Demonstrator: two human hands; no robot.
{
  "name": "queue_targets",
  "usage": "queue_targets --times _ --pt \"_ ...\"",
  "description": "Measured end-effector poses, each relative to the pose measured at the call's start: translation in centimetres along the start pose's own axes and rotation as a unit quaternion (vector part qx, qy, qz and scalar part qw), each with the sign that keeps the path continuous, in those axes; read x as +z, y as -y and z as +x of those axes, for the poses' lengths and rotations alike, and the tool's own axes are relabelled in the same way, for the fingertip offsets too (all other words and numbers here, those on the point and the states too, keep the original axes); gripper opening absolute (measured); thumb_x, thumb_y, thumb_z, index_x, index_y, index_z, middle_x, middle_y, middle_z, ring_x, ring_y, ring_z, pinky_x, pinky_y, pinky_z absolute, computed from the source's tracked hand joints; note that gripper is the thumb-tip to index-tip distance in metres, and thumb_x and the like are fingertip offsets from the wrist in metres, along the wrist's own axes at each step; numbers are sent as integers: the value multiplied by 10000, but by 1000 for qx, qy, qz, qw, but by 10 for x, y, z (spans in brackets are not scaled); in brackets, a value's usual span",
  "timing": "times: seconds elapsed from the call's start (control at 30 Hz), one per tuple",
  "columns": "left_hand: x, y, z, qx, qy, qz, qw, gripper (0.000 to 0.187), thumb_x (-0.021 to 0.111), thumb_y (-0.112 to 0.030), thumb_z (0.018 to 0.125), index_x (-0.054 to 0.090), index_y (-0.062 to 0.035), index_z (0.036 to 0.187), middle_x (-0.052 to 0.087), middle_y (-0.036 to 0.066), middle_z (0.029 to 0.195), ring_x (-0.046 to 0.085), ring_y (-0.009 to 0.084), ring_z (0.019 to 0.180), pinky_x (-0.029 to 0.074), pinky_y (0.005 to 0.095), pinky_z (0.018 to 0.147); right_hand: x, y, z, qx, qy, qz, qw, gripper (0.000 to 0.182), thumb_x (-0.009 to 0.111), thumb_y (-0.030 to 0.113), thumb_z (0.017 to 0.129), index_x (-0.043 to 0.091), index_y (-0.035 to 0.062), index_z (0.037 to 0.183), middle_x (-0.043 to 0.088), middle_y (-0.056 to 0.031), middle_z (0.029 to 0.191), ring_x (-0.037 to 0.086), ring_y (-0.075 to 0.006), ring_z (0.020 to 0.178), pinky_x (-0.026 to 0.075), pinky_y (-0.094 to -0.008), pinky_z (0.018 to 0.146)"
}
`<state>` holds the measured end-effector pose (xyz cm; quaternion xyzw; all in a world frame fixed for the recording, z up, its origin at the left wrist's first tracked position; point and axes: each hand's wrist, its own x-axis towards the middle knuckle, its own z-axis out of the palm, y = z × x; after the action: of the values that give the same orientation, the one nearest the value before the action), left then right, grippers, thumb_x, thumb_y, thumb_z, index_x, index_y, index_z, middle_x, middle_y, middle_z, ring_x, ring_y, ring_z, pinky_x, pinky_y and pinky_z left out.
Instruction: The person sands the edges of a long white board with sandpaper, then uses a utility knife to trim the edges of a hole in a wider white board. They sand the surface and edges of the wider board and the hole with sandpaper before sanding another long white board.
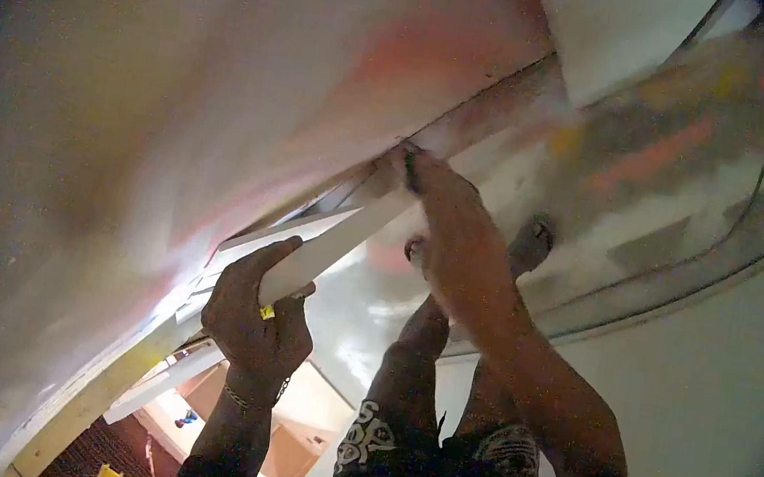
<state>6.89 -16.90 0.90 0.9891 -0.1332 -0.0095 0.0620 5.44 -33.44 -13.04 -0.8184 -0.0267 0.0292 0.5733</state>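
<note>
My left hand [260,309] is closed around the near end of a long white strip [342,243], thumb on top and fingers beneath. The strip slants up and away, held along the edge of a paint-smeared surface [261,56]. My right hand [446,199] is at the strip's far end, its fingers bent together and slightly blurred. Something small and dark shows at those fingers; I cannot make out what it is. More pale strips [281,229] lie just left of the held one, partly hidden by it.
Below is a floor covering [646,168] stained with orange and yellow paint, with a dark curved line [752,208] across it. My foot [533,240] stands there. At lower left are a wooden beam [91,398], a dark ribbed mat [102,458] and cardboard [300,442].
</note>
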Motion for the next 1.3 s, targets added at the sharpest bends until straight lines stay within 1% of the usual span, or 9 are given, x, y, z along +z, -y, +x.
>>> queue_targets --times 0.43,0.5,0.57,0.7,0.9,0.97,1.1,1.17,1.3 --pt "10 24 -28 42 -16 -39 998 367 760 -117 748 678 -69 1102 719 145 1016 704 331 901 554 408 824 19 11 -22 2 13 -1 1000 657 541 -71 832 377 16 1462 511 -261 1379 528 -414 1242 476 -457 1003" --pt "11 30 -35 44 -23 -42 998 359 759 -129 757 679 -70 1102 719 144 1016 703 333 905 551 411 831 20 10 -21 157 86 41 983 678 549 -67 824 358 18 1470 482 -276 1400 496 -428 1278 449 -464 1050" --pt "-2 52 -32 40 -33 -38 998 351 757 -140 766 679 -71 1101 719 143 1016 702 336 909 548 414 838 41 63 -26 -19 -32 -85 996 653 564 -49 832 373 9 1454 510 -281 1366 515 -435 1252 463 -475 1037" --pt "1 44 -32 18 -27 -19 999 353 772 -149 747 684 -82 1082 721 132 1015 700 326 910 545 413 826 51 -3 -19 114 66 -24 991 712 580 -69 812 334 -12 1477 472 -267 1426 494 -422 1297 447 -461 1069" --pt "8 43 -31 -12 -61 -18 998 350 832 -195 682 732 -113 1007 733 89 933 696 286 832 547 380 754 39 20 -19 -124 22 -2 992 742 599 -74 792 321 -47 1479 428 -293 1454 433 -445 1346 370 -486 1135" --pt "12 30 -28 -36 -70 -14 997 319 844 -237 688 739 -111 961 732 94 897 696 274 812 548 371 744 35 -15 -15 23 146 43 988 693 527 117 847 324 -100 1474 277 -261 1576 275 -405 1460 192 -494 1221" --pt "22 26 -26 17 -136 62 989 409 761 -468 814 691 -83 935 712 69 844 675 267 708 534 369 648 6 2 -21 -237 92 76 964 680 529 19 818 350 -44 1471 357 -269 1521 320 -454 1417 233 -499 1206" --pt "28 28 -25 17 -206 27 978 551 656 -596 868 690 -46 889 678 88 782 651 253 675 495 354 608 23 -44 -16 -94 143 116 978 740 580 -72 756 341 -64 1456 368 -306 1495 354 -474 1394 302 -526 1164" --pt "47 22 -38 -30 -331 108 937 748 491 -709 905 651 18 978 662 122 814 648 232 762 507 356 686 25 -69 -20 -242 72 123 960 689 573 -78 757 404 -63 1425 422 -304 1462 412 -464 1367 340 -517 1145"
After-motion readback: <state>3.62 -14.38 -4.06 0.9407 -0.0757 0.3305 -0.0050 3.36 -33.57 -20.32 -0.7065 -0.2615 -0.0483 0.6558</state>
